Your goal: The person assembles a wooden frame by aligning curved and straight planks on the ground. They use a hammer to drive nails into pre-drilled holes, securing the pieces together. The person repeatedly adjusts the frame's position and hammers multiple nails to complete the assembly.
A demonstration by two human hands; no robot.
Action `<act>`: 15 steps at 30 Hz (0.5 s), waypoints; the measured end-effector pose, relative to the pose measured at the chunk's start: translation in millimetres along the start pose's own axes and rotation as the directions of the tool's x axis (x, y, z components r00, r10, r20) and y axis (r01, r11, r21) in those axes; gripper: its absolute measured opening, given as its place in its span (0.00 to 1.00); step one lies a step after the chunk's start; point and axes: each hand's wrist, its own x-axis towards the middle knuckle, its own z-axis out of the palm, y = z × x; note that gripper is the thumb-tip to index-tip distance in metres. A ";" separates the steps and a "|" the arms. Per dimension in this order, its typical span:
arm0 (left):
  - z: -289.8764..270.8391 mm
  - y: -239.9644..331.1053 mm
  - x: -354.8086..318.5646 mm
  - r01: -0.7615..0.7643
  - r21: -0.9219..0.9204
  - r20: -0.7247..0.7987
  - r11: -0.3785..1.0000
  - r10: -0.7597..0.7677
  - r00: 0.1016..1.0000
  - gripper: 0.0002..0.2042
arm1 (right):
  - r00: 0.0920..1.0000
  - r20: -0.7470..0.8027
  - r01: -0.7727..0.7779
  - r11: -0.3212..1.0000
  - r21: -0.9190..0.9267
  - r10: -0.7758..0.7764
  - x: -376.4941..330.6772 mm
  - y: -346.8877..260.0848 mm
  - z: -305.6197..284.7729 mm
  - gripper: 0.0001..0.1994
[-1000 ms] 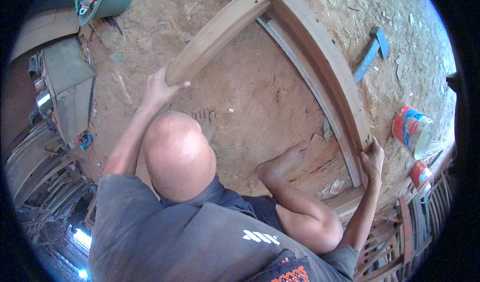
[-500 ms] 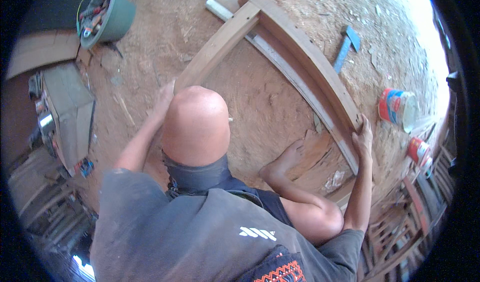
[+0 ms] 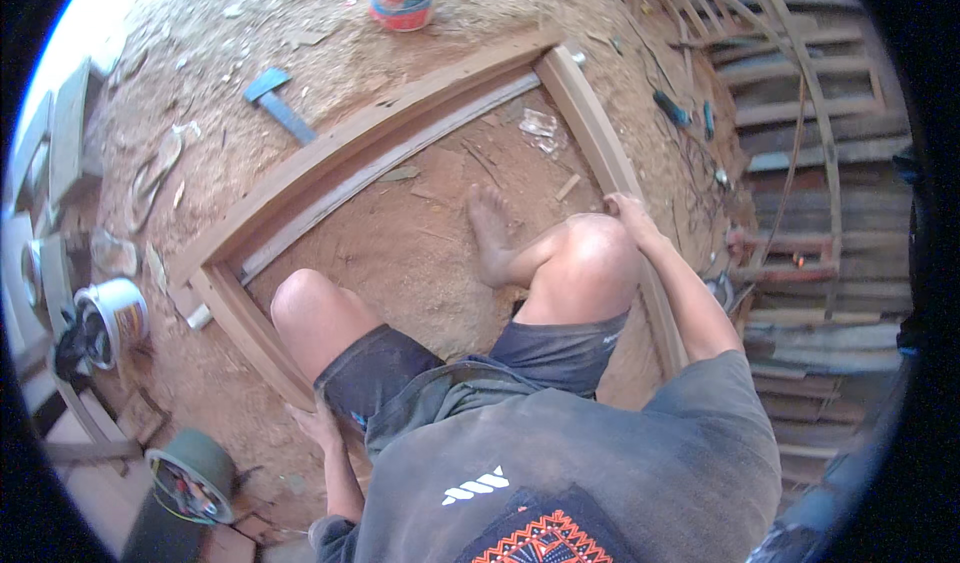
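Observation:
A large wooden frame [image 3: 372, 121] surrounds my legs, its far beam resting along a pale strip [image 3: 385, 176] on the dirt. At the lower left, my left hand [image 3: 320, 427] is closed on the near part of the left side beam [image 3: 250, 331], just outside my left knee. My right hand [image 3: 632, 217] grips the right side beam [image 3: 597, 143] beside my right knee. That knee and my forearm cover part of this beam. Beyond the far beam lies a blue hammer-like tool [image 3: 283, 105], its handle end touching or passing behind the wood.
A paint bucket [image 3: 402, 8] stands at the far side. To the left are a white bucket [image 3: 122, 318] and a green tub [image 3: 203, 473] of tools. Stacked slatted wood [image 3: 800, 213] lines the right, with a cable and screwdriver-like tools [image 3: 672, 109] before it. Sandals [image 3: 152, 178] lie far left.
The view has swung to the right. My right hand has left the far beam and now holds the right side beam. My left hand stays on the left beam; my right knee is raised.

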 end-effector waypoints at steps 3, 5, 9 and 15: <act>-20.0 20.9 18.8 -0.055 -0.099 0.113 0.994 0.066 0.991 0.51 | 0.957 -0.003 -0.288 0.955 0.075 0.289 -28.0 48.9 23.3 0.28; -42.3 69.9 32.0 -0.058 -0.007 0.054 0.998 0.058 0.997 0.50 | 0.960 -0.031 -0.266 0.942 0.206 0.278 -26.2 67.7 36.2 0.30; -101.7 245.7 70.6 -0.471 -0.180 -0.293 0.864 0.410 0.864 0.39 | 0.951 -0.191 -0.204 0.956 0.209 0.245 30.7 96.2 47.9 0.37; 20.7 565.7 48.6 -0.803 -0.250 -0.047 0.540 0.822 0.568 0.32 | 0.871 -0.470 -0.082 0.986 0.147 0.143 158.5 147.7 28.0 0.49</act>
